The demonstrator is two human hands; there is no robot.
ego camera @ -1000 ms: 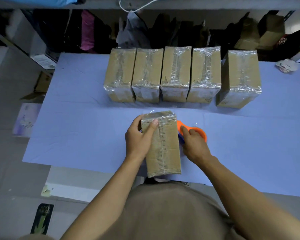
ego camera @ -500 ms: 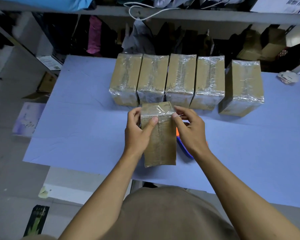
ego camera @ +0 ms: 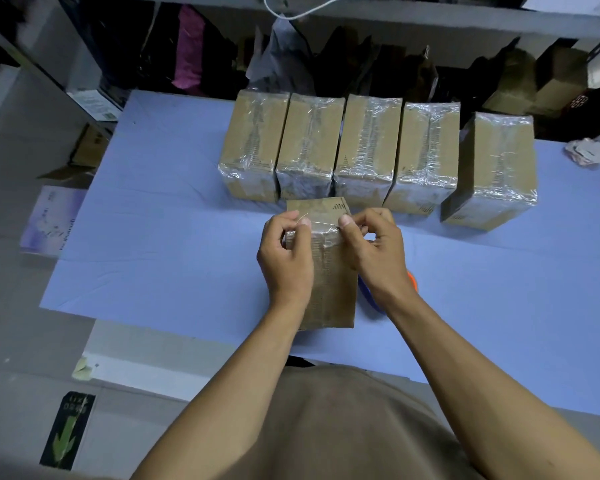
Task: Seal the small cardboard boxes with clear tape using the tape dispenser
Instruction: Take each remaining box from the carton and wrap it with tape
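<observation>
Both hands pinch the clear tape (ego camera: 321, 226) stretched across the far top edge of the cardboard box (ego camera: 329, 278): the left hand (ego camera: 286, 259) grips at the box's left corner, the right hand (ego camera: 373, 252) at its right corner, fingers curled. The box stands on the table (ego camera: 174, 209) between them. The tape dispenser (ego camera: 369, 297) lies just beneath the right wrist, mostly hidden. Five taped boxes (ego camera: 368, 147) line up just beyond the hands.

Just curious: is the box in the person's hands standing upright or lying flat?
Upright: the box stands on end on the table, both hands gripping its top.
</observation>
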